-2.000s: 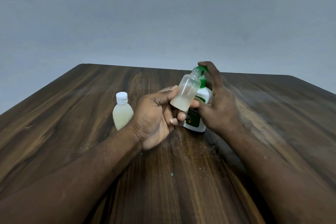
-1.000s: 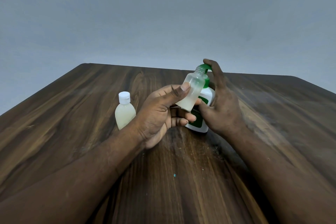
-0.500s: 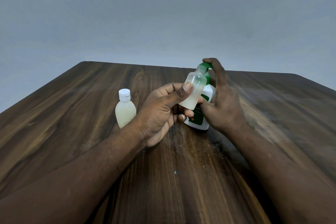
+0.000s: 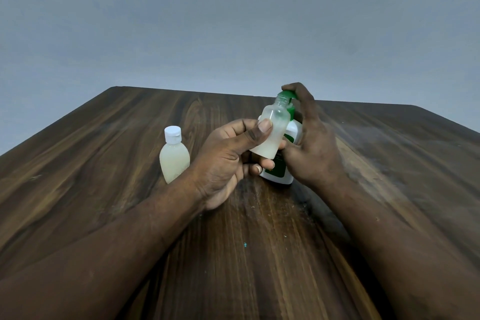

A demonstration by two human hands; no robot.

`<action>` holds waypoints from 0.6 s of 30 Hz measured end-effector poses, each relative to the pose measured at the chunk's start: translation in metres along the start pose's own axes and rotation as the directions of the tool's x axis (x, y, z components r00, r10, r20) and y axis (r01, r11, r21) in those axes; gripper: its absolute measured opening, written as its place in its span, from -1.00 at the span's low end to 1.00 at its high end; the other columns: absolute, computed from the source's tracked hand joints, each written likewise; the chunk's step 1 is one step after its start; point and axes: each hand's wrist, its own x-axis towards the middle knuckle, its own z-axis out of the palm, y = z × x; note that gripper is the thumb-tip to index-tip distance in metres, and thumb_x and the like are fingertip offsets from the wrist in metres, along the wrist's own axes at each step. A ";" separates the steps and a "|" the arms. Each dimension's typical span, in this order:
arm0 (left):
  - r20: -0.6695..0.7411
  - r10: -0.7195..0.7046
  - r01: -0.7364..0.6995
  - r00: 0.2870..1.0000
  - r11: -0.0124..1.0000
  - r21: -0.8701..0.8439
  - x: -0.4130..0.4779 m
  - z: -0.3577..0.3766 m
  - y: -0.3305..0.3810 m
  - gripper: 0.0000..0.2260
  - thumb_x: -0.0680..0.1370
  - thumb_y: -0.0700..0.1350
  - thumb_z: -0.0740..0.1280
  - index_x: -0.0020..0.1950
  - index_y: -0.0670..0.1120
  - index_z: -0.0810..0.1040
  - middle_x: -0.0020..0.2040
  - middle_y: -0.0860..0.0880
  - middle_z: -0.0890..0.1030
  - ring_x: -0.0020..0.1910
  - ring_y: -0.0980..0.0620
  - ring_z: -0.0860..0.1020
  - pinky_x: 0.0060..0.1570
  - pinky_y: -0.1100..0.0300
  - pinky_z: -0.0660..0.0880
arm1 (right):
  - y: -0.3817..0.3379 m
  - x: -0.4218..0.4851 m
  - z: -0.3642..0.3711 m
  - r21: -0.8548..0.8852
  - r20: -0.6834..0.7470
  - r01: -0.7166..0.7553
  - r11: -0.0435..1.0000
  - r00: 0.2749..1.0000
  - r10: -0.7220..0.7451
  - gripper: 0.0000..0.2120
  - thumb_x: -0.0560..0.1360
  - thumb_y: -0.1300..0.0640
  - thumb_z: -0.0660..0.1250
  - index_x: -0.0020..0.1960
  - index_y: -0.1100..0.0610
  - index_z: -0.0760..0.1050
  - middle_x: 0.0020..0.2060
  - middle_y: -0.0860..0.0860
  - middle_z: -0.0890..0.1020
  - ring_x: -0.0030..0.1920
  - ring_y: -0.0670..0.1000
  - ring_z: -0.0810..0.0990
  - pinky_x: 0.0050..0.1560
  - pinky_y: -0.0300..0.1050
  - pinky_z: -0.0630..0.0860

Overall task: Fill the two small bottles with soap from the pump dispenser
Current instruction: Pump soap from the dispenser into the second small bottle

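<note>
The left hand (image 4: 226,161) pinches the uncapped bottle (image 4: 272,132), tilted before the pump dispenser (image 4: 279,176), neck at its spout; the right hand (image 4: 311,148) wraps the dispenser, finger atop the pump. The capped bottle (image 4: 174,158) stands left of it. Narrow neck: if it drifts off the spout, soap could run outside.

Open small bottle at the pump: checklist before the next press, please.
1. Uncapped translucent small bottle gripped by left hand: ok.
2. Bottle mouth lined up under green pump spout: cannot tell.
3. Right hand holds white pump dispenser, finger atop pump: ok.
4. Room left in held bottle: ok, soap only near bottom.
5. White-capped small bottle, filled, standing apart: ok.
</note>
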 end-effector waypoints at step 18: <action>-0.014 0.039 -0.039 0.999 0.999 -0.009 0.001 0.000 0.004 -0.64 0.49 0.07 0.44 0.15 -0.17 0.63 -0.01 -0.22 0.75 -0.36 0.05 0.57 -0.40 0.30 0.47 | -0.004 0.007 -0.011 -0.063 0.110 0.069 0.996 0.992 -0.062 -0.01 0.48 0.24 0.48 0.73 -0.08 0.00 0.03 -0.11 0.68 -0.16 0.00 0.69 -0.13 0.05 0.65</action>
